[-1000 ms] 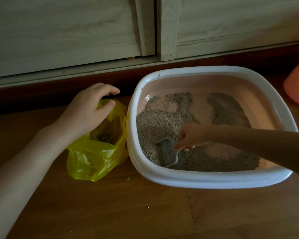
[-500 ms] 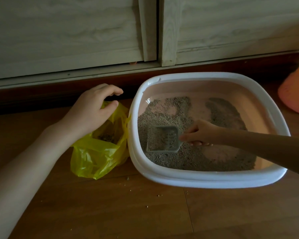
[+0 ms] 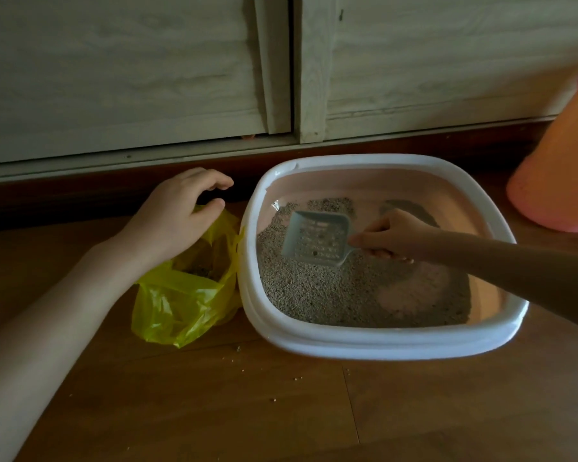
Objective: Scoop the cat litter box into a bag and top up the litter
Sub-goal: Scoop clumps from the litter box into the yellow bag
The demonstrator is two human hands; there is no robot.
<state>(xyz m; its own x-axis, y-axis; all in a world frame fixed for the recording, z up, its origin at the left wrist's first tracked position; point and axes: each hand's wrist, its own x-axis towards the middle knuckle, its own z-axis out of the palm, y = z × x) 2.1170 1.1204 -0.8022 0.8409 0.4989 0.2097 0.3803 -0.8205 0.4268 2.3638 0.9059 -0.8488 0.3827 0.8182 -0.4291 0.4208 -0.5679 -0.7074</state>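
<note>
Hovering scoop [image 3: 317,238] inside litter box [image 3: 364,341] rim, bag [image 3: 177,301] alongside.

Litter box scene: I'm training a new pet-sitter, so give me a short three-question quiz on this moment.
1. True or false: the scoop is buried under the litter.
2. Which hand grips the scoop's handle? A) left hand B) right hand C) both
3. Fill in: the yellow bag lies on the floor against the ___ side of the litter box, as the camera sees it.

Key
1. False: it is held up over the litter, nearly empty, only a few grains on its slotted bottom.
2. B; the left hand holds the bag's mouth open.
3. left
</note>
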